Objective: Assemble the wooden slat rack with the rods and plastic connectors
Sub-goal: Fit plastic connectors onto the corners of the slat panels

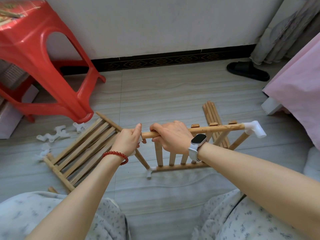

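Red stool (34, 54), pale wood rods (216, 129), white connectors (253, 129).

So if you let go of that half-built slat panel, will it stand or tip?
Likely tips: the slat panel stands on edge, resting on one bottom rod and a small connector. Probably light, being thin wood. Joints may flex, since the top rod end is unconnected beside the left hand.

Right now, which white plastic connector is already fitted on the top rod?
The corner connector at the rod's right end, raised off the floor; the loose connectors lie beside the red stool.
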